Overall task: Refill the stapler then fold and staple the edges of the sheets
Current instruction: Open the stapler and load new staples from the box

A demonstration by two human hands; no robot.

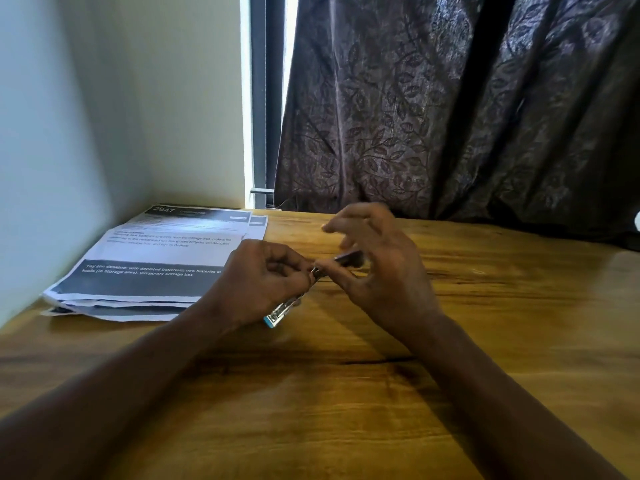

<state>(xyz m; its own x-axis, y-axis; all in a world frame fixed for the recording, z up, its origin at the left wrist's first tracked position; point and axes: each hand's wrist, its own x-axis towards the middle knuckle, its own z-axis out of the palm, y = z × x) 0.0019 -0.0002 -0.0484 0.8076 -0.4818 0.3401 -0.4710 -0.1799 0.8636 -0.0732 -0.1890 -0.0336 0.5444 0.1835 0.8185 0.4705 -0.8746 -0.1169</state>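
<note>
Single head cam, wide-angle, worn by the person, looking forward and down across the table [450,393]. Forearms enter from both bottom corners and meet near frame centre, so hands sit close to the lens. Table fills the lower half; its far edge runs across mid-frame. Upper left of the frame is wall [86,116], upper right is curtain [450,98], with a strip of window [265,98] between them. Sheets [156,265] lie at centre left. Straight edges bow slightly toward the frame borders. No second view to overlap with.

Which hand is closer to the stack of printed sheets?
Left. The left hand sits just beside the printed sheets; the right hand is farther right.
</note>
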